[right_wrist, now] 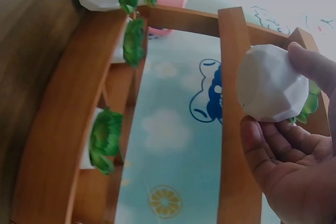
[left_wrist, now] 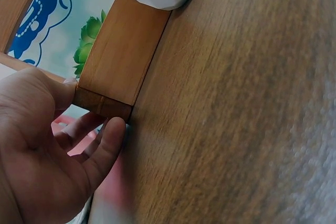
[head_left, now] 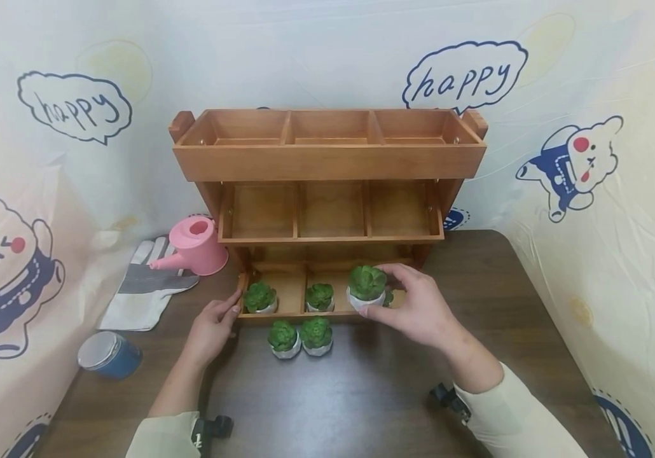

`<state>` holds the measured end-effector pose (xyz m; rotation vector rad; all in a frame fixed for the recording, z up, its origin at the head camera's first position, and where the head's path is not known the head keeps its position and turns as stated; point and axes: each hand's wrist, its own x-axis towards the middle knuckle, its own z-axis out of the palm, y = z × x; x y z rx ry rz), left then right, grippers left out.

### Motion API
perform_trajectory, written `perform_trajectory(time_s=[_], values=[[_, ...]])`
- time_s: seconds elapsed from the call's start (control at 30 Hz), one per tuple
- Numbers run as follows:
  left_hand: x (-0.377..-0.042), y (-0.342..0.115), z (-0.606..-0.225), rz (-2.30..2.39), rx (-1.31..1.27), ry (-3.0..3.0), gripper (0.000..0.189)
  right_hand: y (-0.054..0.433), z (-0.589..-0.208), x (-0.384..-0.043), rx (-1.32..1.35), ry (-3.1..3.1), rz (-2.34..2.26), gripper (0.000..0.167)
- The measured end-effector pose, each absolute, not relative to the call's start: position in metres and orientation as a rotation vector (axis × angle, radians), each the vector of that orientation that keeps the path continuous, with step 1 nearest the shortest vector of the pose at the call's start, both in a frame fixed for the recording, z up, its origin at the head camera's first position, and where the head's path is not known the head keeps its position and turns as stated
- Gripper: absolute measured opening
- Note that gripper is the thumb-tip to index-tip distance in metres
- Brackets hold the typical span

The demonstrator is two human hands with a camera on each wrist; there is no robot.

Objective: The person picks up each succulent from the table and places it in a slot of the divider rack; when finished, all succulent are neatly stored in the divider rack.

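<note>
My right hand (head_left: 419,305) pinches the white faceted pot of a green potted succulent (head_left: 367,283), lifted in front of the bottom tier. The right wrist view shows the underside of its white pot (right_wrist: 272,83) between thumb and fingers. My left hand (head_left: 211,331) grips the front left corner of the three-tier wooden shelf (head_left: 327,164), thumb and fingers on either side of the corner (left_wrist: 102,103). One succulent (head_left: 260,297) sits in the bottom left compartment, another (head_left: 320,297) in the middle one. Leaves of a further succulent (head_left: 389,297) show partly hidden behind the held pot.
Two more potted succulents (head_left: 284,339) (head_left: 317,335) stand side by side on the table (head_left: 350,394) before the shelf. To the left are a pink watering can (head_left: 198,247), grey-and-white gloves (head_left: 143,286) and a blue jar (head_left: 111,356) with a silvery lid. Printed cloth (head_left: 304,51) hangs behind.
</note>
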<state>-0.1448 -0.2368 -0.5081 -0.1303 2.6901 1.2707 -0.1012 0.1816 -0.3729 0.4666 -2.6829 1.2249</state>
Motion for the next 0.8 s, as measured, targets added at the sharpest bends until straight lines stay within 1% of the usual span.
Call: perform_trajectory(time_s=[0.4, 0.8], values=[[-0.145, -0.237, -0.508, 1.263, -0.133, 2.698, 0.049, 0.187, -0.349, -0.109, 0.456, -2.681, 1.237, 0.067], [-0.145, -0.238, -0.51, 1.272, -0.118, 2.707, 0.05, 0.197, -0.327, -0.122, 0.388, -2.631, 1.286, 0.062]])
